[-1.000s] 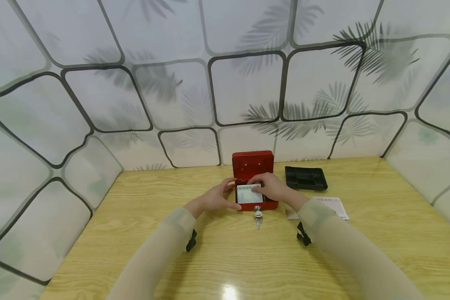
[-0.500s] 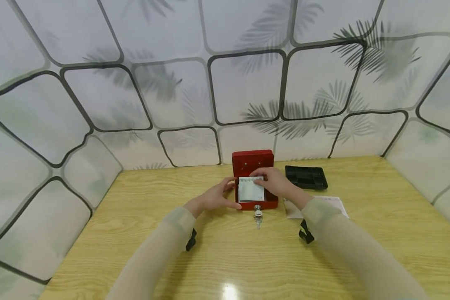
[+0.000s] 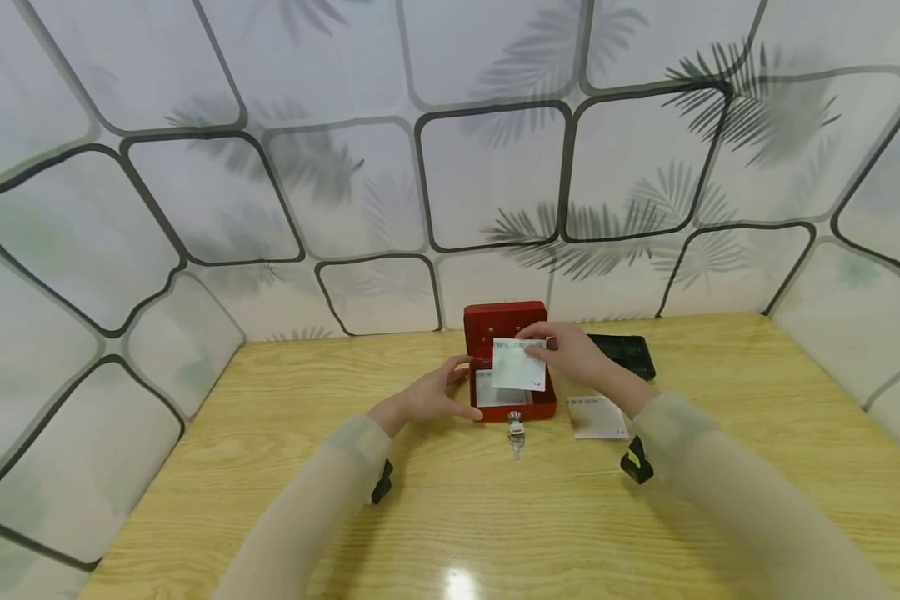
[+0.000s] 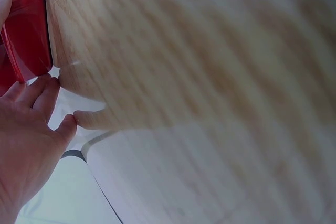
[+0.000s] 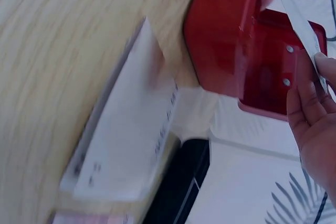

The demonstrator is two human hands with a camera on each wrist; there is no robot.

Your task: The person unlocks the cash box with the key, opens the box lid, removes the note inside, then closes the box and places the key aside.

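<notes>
A small red cash box (image 3: 543, 411) stands with its lid up at the far side of the table, keys (image 3: 516, 432) hanging from its front lock. My left hand (image 3: 427, 396) grips the box's left end, thumb at the front corner and fingers at the side; the left wrist view shows those fingers (image 4: 46, 95) against the red metal. Above the box, my right hand (image 3: 573, 354) pinches a white sheet of paper (image 3: 516, 367) with print along its top edge. Another pale paper (image 3: 487, 393) lies inside the box. Edge-on, the held paper (image 5: 298, 17) appears in the right wrist view.
Right of the box, printed papers (image 3: 598, 417) lie on the wooden table (image 3: 450, 500); from the right wrist these papers (image 5: 126, 135) look folded. Behind the right forearm is a black compartment tray (image 3: 633, 354). A patterned fabric wall (image 3: 495, 183) rises behind the table.
My right hand has lifted the sheet of paper up and rightward out of the cash box, uncovering the paper beneath. The left hand has stayed in place.
</notes>
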